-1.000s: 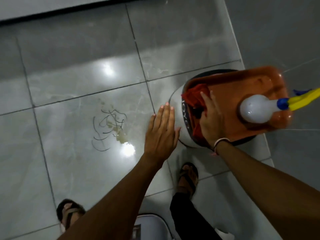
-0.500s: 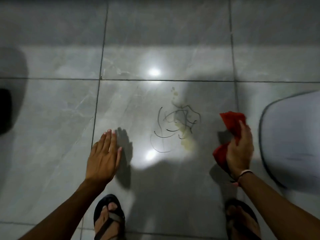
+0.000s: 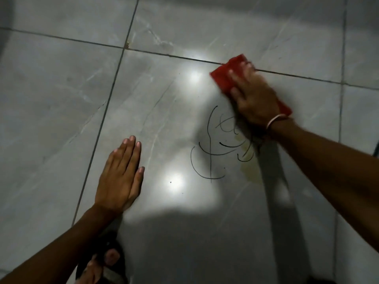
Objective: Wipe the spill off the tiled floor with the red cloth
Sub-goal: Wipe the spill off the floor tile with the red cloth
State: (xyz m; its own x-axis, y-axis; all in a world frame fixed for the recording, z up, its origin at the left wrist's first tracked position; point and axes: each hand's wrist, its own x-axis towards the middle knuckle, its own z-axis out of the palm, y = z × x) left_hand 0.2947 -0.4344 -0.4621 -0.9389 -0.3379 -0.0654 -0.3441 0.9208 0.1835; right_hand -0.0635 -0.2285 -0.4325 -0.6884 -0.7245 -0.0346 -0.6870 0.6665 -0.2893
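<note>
The red cloth lies flat on the grey tiled floor, pressed down by my right hand, whose fingers are spread over it. It sits at the far end of the spill, close to a grout line. The spill is a yellowish smear with thin dark curved strands around it, just below and left of my right wrist. My left hand rests flat on the floor to the left of the spill, palm down, holding nothing.
A foot in a dark sandal stands at the bottom left. Bright light reflections shine on the glossy tile between my hands. A dark curved edge shows at the right border.
My right hand has carried the red cloth from the air down onto the floor beyond the spill. My left hand has gone flat on the tile. The view has moved closer to the floor.
</note>
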